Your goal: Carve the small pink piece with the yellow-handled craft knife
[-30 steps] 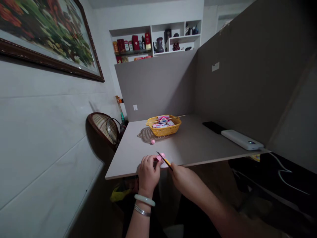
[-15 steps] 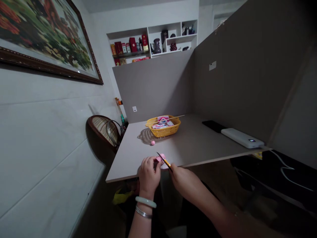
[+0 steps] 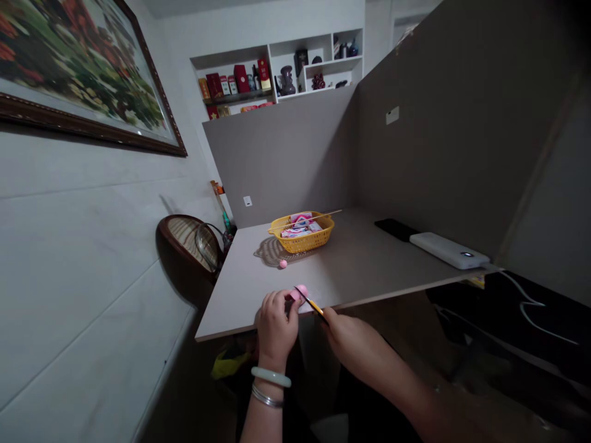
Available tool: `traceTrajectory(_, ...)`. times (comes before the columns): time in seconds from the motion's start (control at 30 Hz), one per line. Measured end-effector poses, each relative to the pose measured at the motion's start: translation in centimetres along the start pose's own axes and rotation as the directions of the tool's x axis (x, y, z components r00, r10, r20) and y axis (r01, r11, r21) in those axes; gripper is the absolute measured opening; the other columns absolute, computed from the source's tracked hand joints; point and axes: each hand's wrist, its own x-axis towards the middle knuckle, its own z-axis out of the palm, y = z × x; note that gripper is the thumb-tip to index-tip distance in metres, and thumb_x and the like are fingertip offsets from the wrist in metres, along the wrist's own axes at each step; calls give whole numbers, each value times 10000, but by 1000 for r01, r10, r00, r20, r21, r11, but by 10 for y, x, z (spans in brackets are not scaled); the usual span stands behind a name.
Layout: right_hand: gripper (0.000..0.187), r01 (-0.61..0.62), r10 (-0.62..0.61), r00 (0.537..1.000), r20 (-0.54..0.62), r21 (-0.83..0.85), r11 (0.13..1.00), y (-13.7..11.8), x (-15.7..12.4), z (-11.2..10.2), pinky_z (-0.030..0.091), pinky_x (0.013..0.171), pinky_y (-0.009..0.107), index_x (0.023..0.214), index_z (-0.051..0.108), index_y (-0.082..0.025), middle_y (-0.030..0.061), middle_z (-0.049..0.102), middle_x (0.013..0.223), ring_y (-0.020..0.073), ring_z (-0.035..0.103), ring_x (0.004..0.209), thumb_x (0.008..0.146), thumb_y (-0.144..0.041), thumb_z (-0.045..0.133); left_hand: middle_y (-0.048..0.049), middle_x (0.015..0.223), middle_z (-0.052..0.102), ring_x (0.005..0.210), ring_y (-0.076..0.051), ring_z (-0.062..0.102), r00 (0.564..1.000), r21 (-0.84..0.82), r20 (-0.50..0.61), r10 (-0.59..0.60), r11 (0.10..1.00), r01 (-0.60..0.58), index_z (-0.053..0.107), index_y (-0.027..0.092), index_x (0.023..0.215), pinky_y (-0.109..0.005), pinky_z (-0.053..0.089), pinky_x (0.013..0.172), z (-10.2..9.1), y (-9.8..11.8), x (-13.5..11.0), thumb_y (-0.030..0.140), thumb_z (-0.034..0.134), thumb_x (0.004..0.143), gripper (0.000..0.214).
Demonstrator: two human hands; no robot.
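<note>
Listing what we are finding at the near edge of the surface (image 3: 364, 264), we are starting with the left hand (image 3: 277, 326), which is clenching, its fingers curling closed around a pink rounded lump (image 3: 301, 293). The lump is sitting just over the near edge, toward the middle of that edge. The right hand (image 3: 355, 347) is grasping a slim yellow-handled tool (image 3: 314, 306), its dark pointed tip meeting the lump; we cannot tell whether the tip is cutting in. A pale green bangle (image 3: 271, 376) and silver bangles (image 3: 266, 397) are circling the left wrist.

Further along the surface, we are logging a small pink ball (image 3: 283, 264) lying on the edge of a woven mat (image 3: 272, 251). A yellow plastic basket (image 3: 305, 245) is standing beside it on the mat, toward the far edge, holding pink-and-white packets (image 3: 298, 233), with a thin wooden skewer (image 3: 331, 213) lying across its rim. Along the right edge, a white power bank (image 3: 447, 250) is lying just beside a black phone (image 3: 394, 229). Beyond the far edge, a wall shelf (image 3: 277, 92) is displaying red boxes and a dark vase (image 3: 287, 81).
</note>
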Motion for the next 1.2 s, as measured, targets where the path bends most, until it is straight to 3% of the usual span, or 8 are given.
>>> traceTrajectory(0.13, 214, -20, 20, 1000, 5, 21, 1000, 1, -9, 2, 272, 542, 246, 923, 541, -189, 67, 702, 806, 178, 673, 727, 960, -215, 331, -43, 902, 624, 867, -202, 570, 1000, -2, 12, 5, 1000, -5, 575, 212, 927, -318, 444, 745, 0, 0, 1, 329, 503, 908, 139)
traceTrajectory(0.33, 197, -6, 5, 999, -31, -6, 1000, -9, 15, 0, 244, 524, 251, 968, 546, -184, 79, 709, 841, 194, 676, 723, 954, -221, 353, -46, 901, 629, 879, -207, 569, 1000, -7, -9, 14, 1000, -14, 573, 206, 938, -328, 451, 758, 1, -2, 0, 321, 511, 905, 134)
traceTrajectory(0.6, 218, -28, 28, 1000, -13, 37, 999, 3, -17, 7, 240, 532, 266, 919, 541, -183, 75, 707, 809, 208, 683, 734, 959, -190, 326, -44, 901, 627, 879, -204, 566, 1000, -10, 0, 8, 1000, -8, 576, 211, 924, -324, 447, 762, 0, 0, 0, 336, 513, 904, 141)
traceTrajectory(0.9, 207, -36, 36, 999, 2, 67, 997, 8, -20, 10, 257, 538, 263, 909, 536, -189, 72, 709, 814, 199, 688, 745, 956, -185, 335, -35, 893, 629, 878, -203, 567, 1000, 24, 0, -10, 1000, 10, 577, 222, 919, -316, 439, 748, -1, 3, 0, 354, 517, 902, 146)
traceTrajectory(1.2, 187, 0, -2, 999, -42, -37, 999, -2, 7, 11, 214, 502, 266, 920, 511, -189, 73, 705, 813, 205, 685, 713, 963, -220, 331, -31, 891, 624, 871, -198, 560, 1000, -16, 14, -26, 1000, 26, 575, 217, 915, -317, 437, 751, -3, 4, 2, 324, 521, 900, 120)
